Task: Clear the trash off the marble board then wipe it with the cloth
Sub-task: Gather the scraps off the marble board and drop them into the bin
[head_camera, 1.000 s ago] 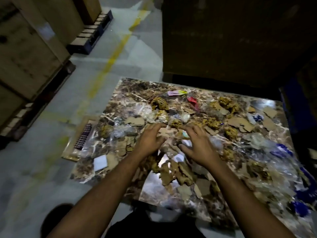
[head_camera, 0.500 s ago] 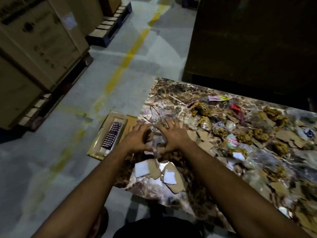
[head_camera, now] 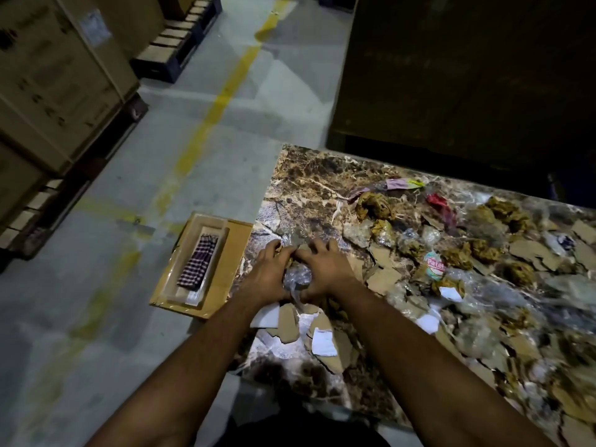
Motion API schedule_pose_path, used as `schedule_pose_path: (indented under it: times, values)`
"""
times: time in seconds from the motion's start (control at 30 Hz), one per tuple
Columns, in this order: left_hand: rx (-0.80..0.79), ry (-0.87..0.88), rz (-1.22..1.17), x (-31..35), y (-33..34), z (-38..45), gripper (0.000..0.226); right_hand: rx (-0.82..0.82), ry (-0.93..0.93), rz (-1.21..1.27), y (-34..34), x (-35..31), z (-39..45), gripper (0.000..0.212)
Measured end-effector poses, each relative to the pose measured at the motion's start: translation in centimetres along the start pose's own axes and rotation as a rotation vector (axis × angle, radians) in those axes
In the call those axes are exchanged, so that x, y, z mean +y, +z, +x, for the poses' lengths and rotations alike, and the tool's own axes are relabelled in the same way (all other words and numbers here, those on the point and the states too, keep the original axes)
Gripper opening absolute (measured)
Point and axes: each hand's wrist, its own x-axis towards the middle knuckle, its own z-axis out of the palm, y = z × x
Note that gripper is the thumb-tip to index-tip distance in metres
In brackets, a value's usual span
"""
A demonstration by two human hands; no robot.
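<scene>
My two hands are cupped together near the left edge of the marble board [head_camera: 309, 175], gathering a clump of crinkled clear plastic [head_camera: 298, 277] with torn cardboard bits. My left hand [head_camera: 269, 274] curls its fingers round the clump from the left; my right hand [head_camera: 325, 269] presses in from the right, fingers bent and spread over the top. The board is a polished slab, brown with white veins, and its far-left corner is bare stone. The left edge runs just beyond my left hand. Just past that edge, down on the floor, a flat cardboard sheet [head_camera: 232, 253] carries a clear tray with one folded checked cloth [head_camera: 198, 261] in it, dark red and white. Below my wrists lie three white paper scraps [head_camera: 323, 341] among jagged cardboard pieces [head_camera: 383, 279]. To my right the board is thick with trash: crumpled brown paper wads [head_camera: 374, 204], too many to count, more plastic film, one red wrapper [head_camera: 440, 203], one round printed label [head_camera: 435, 266]. Left of the board, open grey concrete floor [head_camera: 96, 317] with a worn yellow line [head_camera: 222, 95]; beyond it, big cartons on pallets [head_camera: 58, 82].
</scene>
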Motion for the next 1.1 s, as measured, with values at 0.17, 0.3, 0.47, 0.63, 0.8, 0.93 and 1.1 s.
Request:
schedule_pose_path:
  times: [0.17,0.3,0.47,0.63,0.8,0.93,1.1]
  values:
    - [-0.027,0.093,0.067,0.1,-0.8,1.6,0.111,-0.004,0.015,0.135,0.4,0.4,0.1,0.098]
    - [-0.081,0.082,0.116,1.0,-1.5,3.4,0.121,0.039,0.019,0.285,0.8,1.3,0.6,0.099]
    - [0.032,0.067,0.023,1.6,-1.1,3.5,0.074,0.168,-0.019,0.509,0.3,2.5,0.8,0.076]
    - [0.162,-0.018,-0.081,2.9,-0.4,3.3,0.043,0.282,-0.099,0.544,-2.4,4.5,0.4,0.048]
    - [0.338,0.065,-0.395,8.6,-2.3,3.9,0.027,0.506,-0.114,0.602,-6.8,8.2,-3.6,0.052]
    - [0.367,0.185,-0.589,15.1,-3.0,4.6,0.029,0.704,-0.003,0.627,-9.3,13.0,-8.8,0.050]
    - [0.227,0.342,-0.693,24.2,0.7,5.4,0.032,0.814,0.236,0.635,-8.6,20.9,-15.9,0.058]
